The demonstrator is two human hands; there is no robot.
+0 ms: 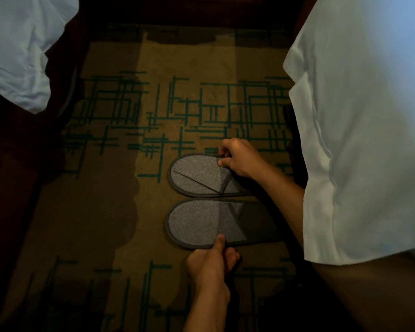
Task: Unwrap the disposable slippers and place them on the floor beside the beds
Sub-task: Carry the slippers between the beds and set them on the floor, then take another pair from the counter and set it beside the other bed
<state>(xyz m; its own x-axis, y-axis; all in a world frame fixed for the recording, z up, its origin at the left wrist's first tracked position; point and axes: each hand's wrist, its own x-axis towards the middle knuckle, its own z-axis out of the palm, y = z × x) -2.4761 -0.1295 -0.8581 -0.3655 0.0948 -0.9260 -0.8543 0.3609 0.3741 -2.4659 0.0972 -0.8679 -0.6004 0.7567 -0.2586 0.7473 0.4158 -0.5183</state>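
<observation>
Item: 2 grey disposable slippers, unwrapped, lying flat and side by side on the carpet, toes pointing left in the head view. The far slipper [197,174] and near slipper [201,224] sit just apart, edges parallel, close against the right-hand bed; no wrapper is visible. The pairing looks deliberate, set where feet would land on leaving the bed.

Hands: the upper hand [240,161], which hand I cannot tell, pinches the far slipper's strap edge between thumb and fingers, probably to square it. The lower hand [211,264] presses 1 extended digit on the near slipper's rim, the other fingers curled loosely and grasping nothing, probably nudging it into line.

Surface: brown carpet [101,212] with a dark green line pattern, dimly lit.

Room: a narrow aisle between 2 beds, white bedding [369,140] overhanging at right and white bedding [17,49] at upper left.
</observation>
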